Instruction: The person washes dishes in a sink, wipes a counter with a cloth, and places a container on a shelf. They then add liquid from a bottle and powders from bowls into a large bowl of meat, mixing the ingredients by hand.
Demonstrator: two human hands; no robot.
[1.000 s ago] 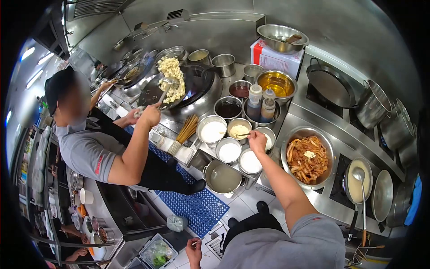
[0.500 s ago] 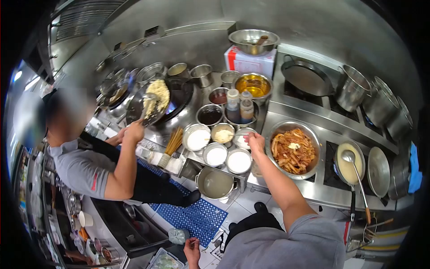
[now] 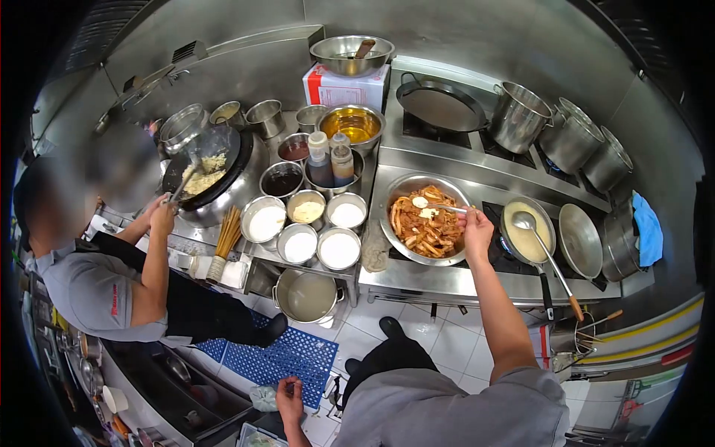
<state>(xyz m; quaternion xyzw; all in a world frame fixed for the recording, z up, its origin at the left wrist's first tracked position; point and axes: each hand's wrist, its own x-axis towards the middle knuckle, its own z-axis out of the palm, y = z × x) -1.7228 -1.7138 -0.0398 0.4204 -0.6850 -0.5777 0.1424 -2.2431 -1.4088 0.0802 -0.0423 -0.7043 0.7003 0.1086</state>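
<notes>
Seasoning looks to be the step in hand, I'd say, all of it at the steel cooktop (image 3: 417, 278). Co-worker (image 3: 112, 298) is off to the left w/ a wok (image 3: 173, 170), well apart & not in the way. The mixing bowl (image 3: 428, 261) sits on the cooktop's left part, full of reddish-brown strips (image 3: 424, 240), meat or veg, can't tell. Near it on the right is a pan (image 3: 553, 226) of pale liquid w/ a ladle (image 3: 548, 258) in it; both handles stick out toward the front edge, R of the forearm (image 3: 500, 305), so that side's tight. Tubs (image 3: 339, 269) w/ pale fillings stand left, a greyish rag (image 3: 375, 257) btwn them & the bowl. L hand (image 3: 290, 402) hangs low, half curled; can't tell if anything's in it. R hand (image 3: 477, 231), by the bowl's right rim, is clamped on a thin spoon (image 3: 447, 208) over the strips. A pale clump (image 3: 419, 202) looks to be at its tip, another just below. Next move, IMO, calls for a low, clean wrist tip, no knock on the rim.
</notes>
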